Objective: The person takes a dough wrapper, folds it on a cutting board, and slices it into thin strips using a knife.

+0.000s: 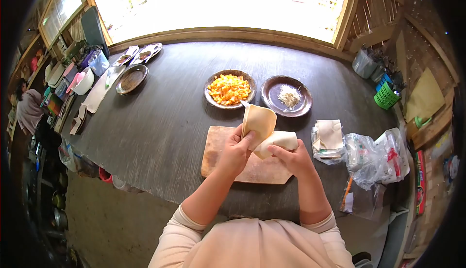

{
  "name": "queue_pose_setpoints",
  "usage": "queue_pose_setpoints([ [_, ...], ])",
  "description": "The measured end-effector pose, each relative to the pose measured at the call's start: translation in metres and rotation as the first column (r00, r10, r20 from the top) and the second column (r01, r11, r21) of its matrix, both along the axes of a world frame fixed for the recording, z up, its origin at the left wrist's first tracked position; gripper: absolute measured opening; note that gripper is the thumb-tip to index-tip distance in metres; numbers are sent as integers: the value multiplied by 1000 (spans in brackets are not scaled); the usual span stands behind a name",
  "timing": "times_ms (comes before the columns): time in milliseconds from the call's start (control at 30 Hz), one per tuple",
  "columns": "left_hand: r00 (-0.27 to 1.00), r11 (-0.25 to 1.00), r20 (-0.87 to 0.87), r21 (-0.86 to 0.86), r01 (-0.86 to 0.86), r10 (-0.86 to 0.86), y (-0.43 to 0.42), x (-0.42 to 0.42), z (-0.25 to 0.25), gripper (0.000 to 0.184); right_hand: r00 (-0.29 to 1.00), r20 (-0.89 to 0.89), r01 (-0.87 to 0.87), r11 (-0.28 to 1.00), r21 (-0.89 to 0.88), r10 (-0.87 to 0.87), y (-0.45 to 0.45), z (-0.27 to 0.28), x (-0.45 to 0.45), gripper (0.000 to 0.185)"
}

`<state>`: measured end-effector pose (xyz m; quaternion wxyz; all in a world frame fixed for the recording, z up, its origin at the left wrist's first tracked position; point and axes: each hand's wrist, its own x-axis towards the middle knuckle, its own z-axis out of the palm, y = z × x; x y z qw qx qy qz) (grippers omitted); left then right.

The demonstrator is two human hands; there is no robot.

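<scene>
My left hand [236,149] is closed on a stack of cream-coloured spring roll wrappers [260,121], thumb across their face. The lower sheet, a paler wrapper [282,141], curls over on the right, pinched in my right hand [293,159]. Both hands are above a wooden cutting board [216,146] on the dark table. Beyond them stands a brown plate of orange diced food [229,89]. Beside it, a second brown plate [272,100] bears a small heap of thin pale shreds [289,97]. Where the two wrapper parts meet is partly hidden by my fingers.
Right of the board lie more folded wrappers [330,134] on plastic and clear plastic bags [369,159]. A green basket [387,96] stands at the right edge. Plates [132,79] and tubs [83,82] are at left. A person [30,110] is at far left.
</scene>
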<state>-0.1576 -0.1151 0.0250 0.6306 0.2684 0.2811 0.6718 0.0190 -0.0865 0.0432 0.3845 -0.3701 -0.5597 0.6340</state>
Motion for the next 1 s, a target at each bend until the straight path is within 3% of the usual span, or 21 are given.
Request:
queue_pose_setpoints([
  [567, 999, 1000, 53, -27, -4, 5, 2, -10, 3, 35, 995, 58, -87, 996, 15, 86, 2, 10, 15, 25],
  [1000, 986, 999, 157, 27, 46, -50, 1, -17, 6, 38, 990, -9, -140, 990, 14, 140, 4, 9, 23, 32],
])
